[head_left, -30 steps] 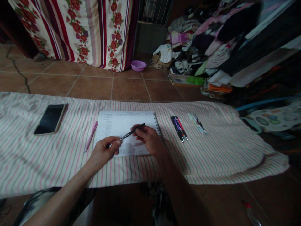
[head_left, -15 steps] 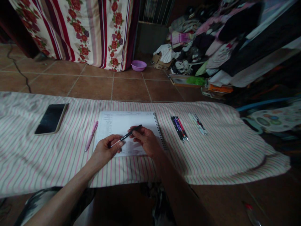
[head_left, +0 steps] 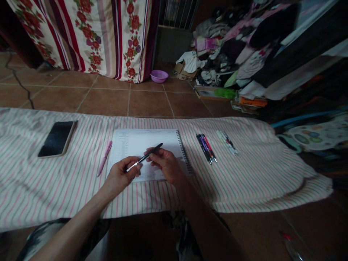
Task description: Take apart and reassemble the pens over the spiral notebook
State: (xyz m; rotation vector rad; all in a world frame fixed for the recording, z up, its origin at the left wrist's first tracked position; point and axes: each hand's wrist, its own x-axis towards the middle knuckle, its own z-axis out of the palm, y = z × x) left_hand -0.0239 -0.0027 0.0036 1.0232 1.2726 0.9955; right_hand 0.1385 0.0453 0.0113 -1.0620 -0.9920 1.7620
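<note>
A striped cloth (head_left: pixel 258 174) covers the low surface, with a brown tiled floor (head_left: pixel 106 97) and floral curtain (head_left: pixel 108 40) beyond. Both forearms reach forward from the near edge, converging over the open spiral notebook (head_left: pixel 152 136). The left hand (head_left: pixel 121 174) pinches the pale end of a black pen (head_left: pixel 143 157); the right hand (head_left: pixel 165 165) grasps its dark part. Held above the page, the pen lies slantwise, dark end pointing far-right, pale end near-left.
</note>
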